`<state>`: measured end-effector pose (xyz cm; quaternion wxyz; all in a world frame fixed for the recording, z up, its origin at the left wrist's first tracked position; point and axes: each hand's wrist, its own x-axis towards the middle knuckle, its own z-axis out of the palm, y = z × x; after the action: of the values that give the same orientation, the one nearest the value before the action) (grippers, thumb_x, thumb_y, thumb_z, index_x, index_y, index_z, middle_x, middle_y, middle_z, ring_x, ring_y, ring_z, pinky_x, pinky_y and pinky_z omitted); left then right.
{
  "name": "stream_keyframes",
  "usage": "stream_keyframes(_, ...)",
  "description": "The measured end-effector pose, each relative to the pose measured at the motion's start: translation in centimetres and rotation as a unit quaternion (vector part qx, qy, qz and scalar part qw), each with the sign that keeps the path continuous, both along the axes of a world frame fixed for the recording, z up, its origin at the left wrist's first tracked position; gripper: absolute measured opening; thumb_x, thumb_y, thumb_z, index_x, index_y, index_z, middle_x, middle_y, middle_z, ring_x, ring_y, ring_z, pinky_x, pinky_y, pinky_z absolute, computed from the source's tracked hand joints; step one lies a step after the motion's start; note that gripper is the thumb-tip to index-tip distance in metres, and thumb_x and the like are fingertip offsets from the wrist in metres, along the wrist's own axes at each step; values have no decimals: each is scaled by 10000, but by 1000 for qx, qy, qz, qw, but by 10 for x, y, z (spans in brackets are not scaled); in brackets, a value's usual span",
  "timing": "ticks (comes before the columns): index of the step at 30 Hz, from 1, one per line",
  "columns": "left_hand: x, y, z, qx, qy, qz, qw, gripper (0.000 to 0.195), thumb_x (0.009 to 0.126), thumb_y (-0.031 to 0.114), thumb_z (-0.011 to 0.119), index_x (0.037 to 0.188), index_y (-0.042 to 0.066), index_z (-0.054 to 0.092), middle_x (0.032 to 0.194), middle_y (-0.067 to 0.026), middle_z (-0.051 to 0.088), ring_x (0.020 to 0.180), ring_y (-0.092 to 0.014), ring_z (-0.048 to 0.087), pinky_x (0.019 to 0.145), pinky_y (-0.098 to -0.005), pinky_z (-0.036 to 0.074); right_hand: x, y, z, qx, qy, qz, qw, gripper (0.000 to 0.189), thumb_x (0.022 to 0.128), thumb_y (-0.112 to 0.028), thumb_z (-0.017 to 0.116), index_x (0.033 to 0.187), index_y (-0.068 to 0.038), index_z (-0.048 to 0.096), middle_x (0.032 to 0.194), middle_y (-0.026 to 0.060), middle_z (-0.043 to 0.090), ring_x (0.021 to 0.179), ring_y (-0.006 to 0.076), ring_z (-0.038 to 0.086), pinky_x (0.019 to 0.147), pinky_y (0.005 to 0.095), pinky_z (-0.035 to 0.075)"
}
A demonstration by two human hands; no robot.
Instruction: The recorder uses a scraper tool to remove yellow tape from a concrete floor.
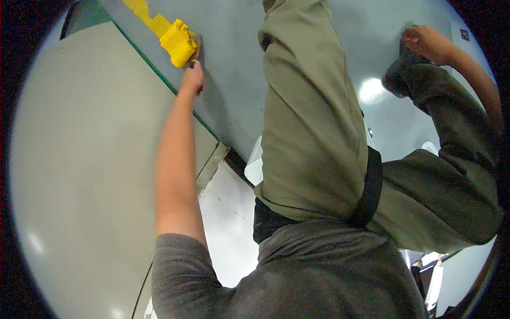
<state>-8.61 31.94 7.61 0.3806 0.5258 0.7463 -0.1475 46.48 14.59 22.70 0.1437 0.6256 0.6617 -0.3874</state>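
Observation:
My left hand is stretched out low over the glossy grey floor, its fingers closed around a handheld tool, seemingly a scraper. Most of the tool is hidden. Against it bunches a crumpled wad of yellow tape. From this wad a ragged-edged strip of yellow tape runs along the floor to the upper left. On the other side, my right hand rests on my dark shoe, fingers curled; whether it grips the shoe is unclear.
A large beige panel fills the left side, with a green strip along its floor edge. My legs in olive trousers stretch across the middle. A white rounded object shows beside my thigh. A printed code label sits far right.

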Motion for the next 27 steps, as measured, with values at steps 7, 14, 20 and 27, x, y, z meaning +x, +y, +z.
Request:
stream_keyframes(7,40,-4,6,-27,-10,61,998,496,855,416,284,847,-35,489,668,-131,548,480,-240,547,378,-369,386,3,4,11,70,23,14,997,183,779,-123,530,903,11,533,807,176,587,745,327,571,665,364,454)
stream_keyframes(14,-2,-92,17,17,1,2,1000,540,853,463,350,926,-57,476,675,-141,569,427,-251,536,387,-360,409,9,-8,-6,20,2,-10,1000,164,783,-107,522,890,17,521,785,160,580,730,286,575,662,355,450)
stream_keyframes(20,-20,-103,14,80,52,-19,995,558,858,469,342,1073,-36,441,724,-159,574,470,-251,558,417,-348,426,22,-11,-14,13,37,-3,999,163,794,-109,499,896,16,526,767,139,579,710,267,575,658,345,449)
stream_keyframes(27,-26,30,5,-24,10,61,998,556,863,484,293,914,-34,487,675,-131,536,472,-248,544,404,-368,406,11,-3,-3,44,11,8,999,142,781,-85,506,876,19,525,765,148,579,682,272,568,646,347,450)
